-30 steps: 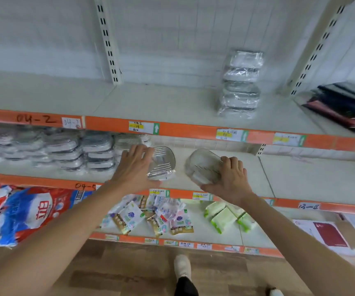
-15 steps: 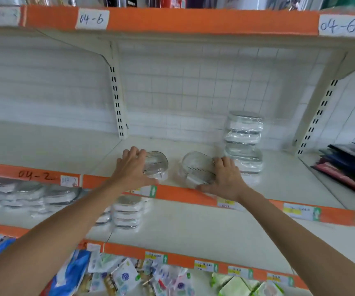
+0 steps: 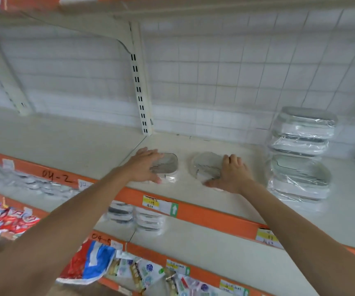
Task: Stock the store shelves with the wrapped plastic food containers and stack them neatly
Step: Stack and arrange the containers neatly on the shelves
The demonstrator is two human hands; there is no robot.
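Two wrapped clear plastic containers lie side by side near the front of the upper shelf. My left hand grips the left container, fingers over its left side and thumb at its front. My right hand grips the right container from its right side, thumb stretched along the front edge. A stack of several larger wrapped containers stands on the same shelf, just right of my right hand.
A slotted upright post rises behind my left hand, in front of a wire-grid back wall. The shelf below holds short container stacks and more blurred ones at left. Snack packets and a red-blue bag lie lower down.
Both hands have carried their containers from the lower shelf level up onto the upper shelf and pushed them a little further back. The view has tilted upward.
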